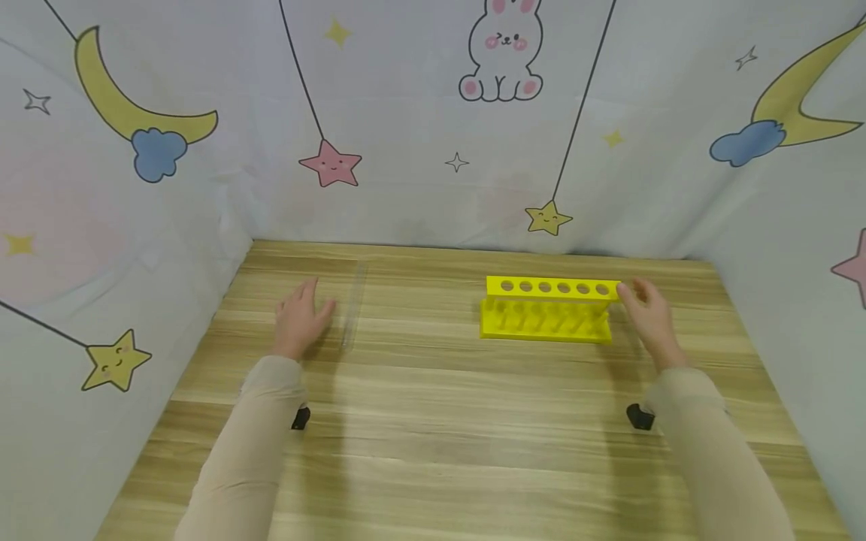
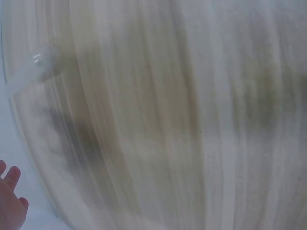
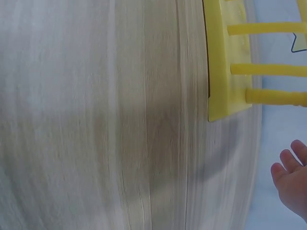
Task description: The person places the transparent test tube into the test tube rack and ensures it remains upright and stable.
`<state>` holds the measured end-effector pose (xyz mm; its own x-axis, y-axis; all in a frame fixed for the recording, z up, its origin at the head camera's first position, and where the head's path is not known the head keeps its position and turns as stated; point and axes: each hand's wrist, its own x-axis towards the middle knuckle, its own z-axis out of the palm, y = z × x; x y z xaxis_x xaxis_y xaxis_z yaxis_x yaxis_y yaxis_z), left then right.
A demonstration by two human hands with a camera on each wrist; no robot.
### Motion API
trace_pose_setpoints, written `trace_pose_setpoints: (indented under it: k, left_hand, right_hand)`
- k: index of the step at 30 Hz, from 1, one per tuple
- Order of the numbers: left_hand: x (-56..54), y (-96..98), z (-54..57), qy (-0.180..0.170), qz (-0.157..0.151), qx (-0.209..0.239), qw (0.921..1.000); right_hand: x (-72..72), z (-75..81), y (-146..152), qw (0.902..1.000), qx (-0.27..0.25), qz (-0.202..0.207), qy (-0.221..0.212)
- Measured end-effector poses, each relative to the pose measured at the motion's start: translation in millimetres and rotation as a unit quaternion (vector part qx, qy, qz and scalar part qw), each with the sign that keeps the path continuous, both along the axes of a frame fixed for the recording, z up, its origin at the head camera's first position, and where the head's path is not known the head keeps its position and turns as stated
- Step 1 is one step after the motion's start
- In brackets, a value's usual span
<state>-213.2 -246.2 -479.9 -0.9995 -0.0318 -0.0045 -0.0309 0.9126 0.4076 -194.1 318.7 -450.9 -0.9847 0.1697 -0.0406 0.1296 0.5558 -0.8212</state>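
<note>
A bright yellow test tube rack (image 1: 553,289) stands upright on the table, with a row of several round holes along its top plate. My right hand (image 1: 649,312) is at the rack's right end, thumb by the corner of the top plate; whether it touches cannot be told. In the right wrist view the fingers (image 3: 292,165) are apart from the rack's base (image 3: 220,91). A clear test tube (image 1: 353,306) lies on the table to the right of my left hand (image 1: 301,319), which has loosely spread fingers and holds nothing. The left wrist view is blurred.
The wood-grain table (image 1: 460,436) meets a white printed curtain (image 1: 419,203) at the back and on both sides. A small black piece (image 1: 301,418) shows by the left sleeve, and another black piece (image 1: 639,417) by the right sleeve.
</note>
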Motion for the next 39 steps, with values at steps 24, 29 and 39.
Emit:
trace_pose_setpoints:
  k: [24, 29, 39]
  left_hand:
    - [-5.5, 12.4, 6.9, -0.016, 0.000, 0.055, 0.9984]
    - [-10.3, 13.7, 1.1, -0.024, -0.002, 0.062, 0.9978]
    - [-12.8, 21.3, -1.9, -0.049, 0.000, 0.059, 0.9971]
  right_hand:
    - [-17.1, -8.6, -19, 0.9929, -0.075, -0.091, -0.013]
    - [-19.1, -9.8, -22, 0.9911, -0.075, -0.107, -0.026]
    - [-20.3, -10.7, -28, 0.9893, -0.077, -0.118, -0.040]
